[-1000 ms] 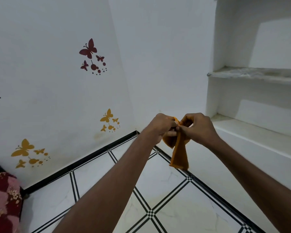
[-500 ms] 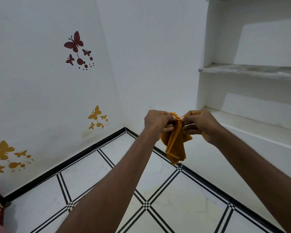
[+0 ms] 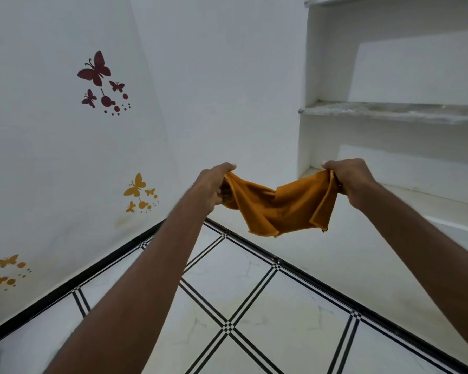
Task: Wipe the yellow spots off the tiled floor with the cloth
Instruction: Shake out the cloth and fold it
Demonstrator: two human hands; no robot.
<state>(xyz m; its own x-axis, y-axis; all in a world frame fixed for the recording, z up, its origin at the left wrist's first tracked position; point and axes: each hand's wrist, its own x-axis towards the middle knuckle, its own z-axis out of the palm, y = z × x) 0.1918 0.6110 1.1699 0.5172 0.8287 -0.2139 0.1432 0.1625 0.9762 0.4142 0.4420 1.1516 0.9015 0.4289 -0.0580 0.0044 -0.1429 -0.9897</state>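
Note:
An orange-yellow cloth [image 3: 280, 209] hangs stretched between my two hands, out in front of me and well above the floor. My left hand [image 3: 214, 184] grips its left end and my right hand [image 3: 349, 179] grips its right end, both with fingers closed on the fabric. The cloth sags in folds in the middle. Below lies the white tiled floor [image 3: 254, 279] with black double lines. I cannot make out any clear yellow spots on the tiles from here.
The room corner is straight ahead. The left wall carries red butterfly stickers [image 3: 95, 68] and yellow butterfly stickers [image 3: 135, 187]. White built-in shelves [image 3: 389, 112] stand at the right. A black skirting line [image 3: 92, 271] edges the floor.
My hands were close together bunching the cloth; they have now moved apart and pulled it open sideways. The view has shifted slightly right.

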